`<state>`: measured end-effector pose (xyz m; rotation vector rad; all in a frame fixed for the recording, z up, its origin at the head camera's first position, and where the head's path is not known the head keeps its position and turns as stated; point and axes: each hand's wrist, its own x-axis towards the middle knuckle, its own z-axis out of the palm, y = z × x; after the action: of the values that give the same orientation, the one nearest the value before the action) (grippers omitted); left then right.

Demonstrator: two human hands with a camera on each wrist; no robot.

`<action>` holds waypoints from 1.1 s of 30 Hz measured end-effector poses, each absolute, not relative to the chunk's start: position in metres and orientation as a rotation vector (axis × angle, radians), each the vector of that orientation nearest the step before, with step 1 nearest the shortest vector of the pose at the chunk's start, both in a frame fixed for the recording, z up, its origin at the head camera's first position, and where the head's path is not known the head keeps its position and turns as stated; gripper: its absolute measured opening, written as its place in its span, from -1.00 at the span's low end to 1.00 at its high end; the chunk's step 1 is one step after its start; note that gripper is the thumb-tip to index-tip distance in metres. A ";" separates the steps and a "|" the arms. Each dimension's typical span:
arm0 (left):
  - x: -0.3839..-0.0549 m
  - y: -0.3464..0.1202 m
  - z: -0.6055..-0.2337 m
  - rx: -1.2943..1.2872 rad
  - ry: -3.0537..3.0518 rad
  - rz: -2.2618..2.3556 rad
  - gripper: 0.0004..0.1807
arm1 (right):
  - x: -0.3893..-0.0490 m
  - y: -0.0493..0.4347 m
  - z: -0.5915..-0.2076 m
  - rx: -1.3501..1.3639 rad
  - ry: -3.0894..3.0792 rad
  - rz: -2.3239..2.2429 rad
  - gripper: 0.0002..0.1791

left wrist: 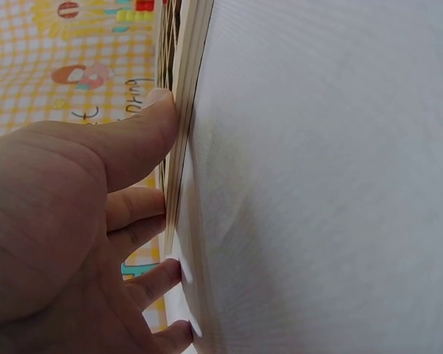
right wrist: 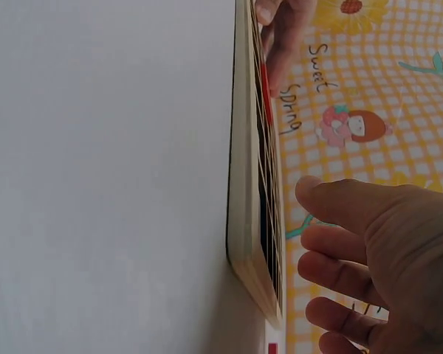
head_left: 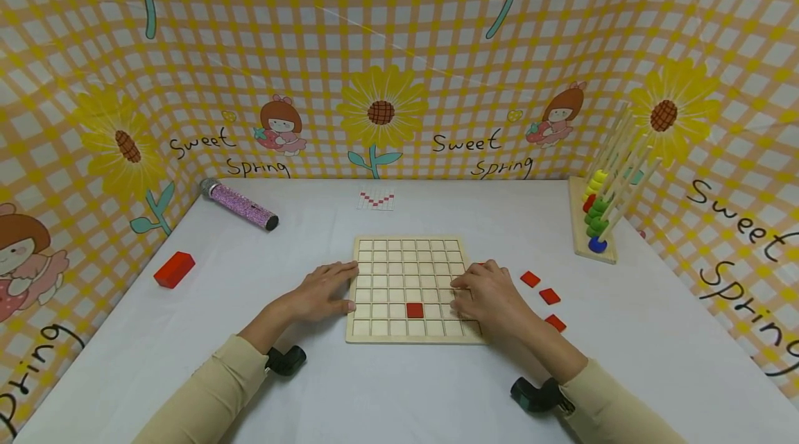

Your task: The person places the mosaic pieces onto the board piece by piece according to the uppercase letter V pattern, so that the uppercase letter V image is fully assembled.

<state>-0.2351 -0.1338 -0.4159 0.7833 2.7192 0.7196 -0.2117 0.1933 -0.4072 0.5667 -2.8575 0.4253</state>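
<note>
A pale wooden grid board (head_left: 399,245) lies flat in front of me, one red square tile (head_left: 415,310) in a cell of its lower half. Along the board's left edge rests my left hand (head_left: 320,291), thumb and fingers straight; the left wrist view shows the thumb (left wrist: 144,140) against the wooden side. My right hand (head_left: 493,297) is over the board's right edge with fingers loosely bent. Nothing shows between its fingertips (right wrist: 310,189) in the right wrist view. Behind that hand, another red tile (head_left: 480,264) is partly hidden.
Loose red tiles (head_left: 550,296) lie right of the board. A small pattern card (head_left: 376,199) is behind it. Back left are a glittery microphone (head_left: 242,205) and a red block (head_left: 175,270). A wooden peg stand (head_left: 593,222) with coloured beads is at the back right.
</note>
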 end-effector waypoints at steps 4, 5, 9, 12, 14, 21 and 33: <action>-0.235 -0.134 -0.416 0.785 2.723 0.719 -0.25 | -0.214 0.202 -0.408 0.523 -2.865 0.418 -0.70; -0.235 -0.133 -0.416 0.783 2.723 0.718 -0.25 | -0.215 0.205 -0.408 0.517 -2.860 0.422 -0.70; -0.235 -0.134 -0.416 0.780 2.726 0.709 -0.26 | -0.217 0.214 -0.409 0.521 -2.828 0.428 -0.69; -0.235 -0.134 -0.416 0.782 2.728 0.706 -0.26 | -0.219 0.221 -0.410 0.524 -2.807 0.456 -0.67; -0.235 -0.134 -0.416 0.782 2.730 0.705 -0.26 | -0.220 0.225 -0.411 0.512 -2.806 0.478 -0.66; -0.236 -0.134 -0.417 0.774 2.731 0.704 -0.25 | -0.226 0.238 -0.411 0.433 -2.847 0.461 -0.63; -0.236 -0.133 -0.418 0.762 2.723 0.711 -0.25 | -0.234 0.252 -0.414 0.318 -2.898 0.440 -0.54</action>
<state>-0.2362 -0.1333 -0.4177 0.7625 2.7233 0.7111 -0.2337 0.2522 -0.4141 0.3178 -2.8981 0.4398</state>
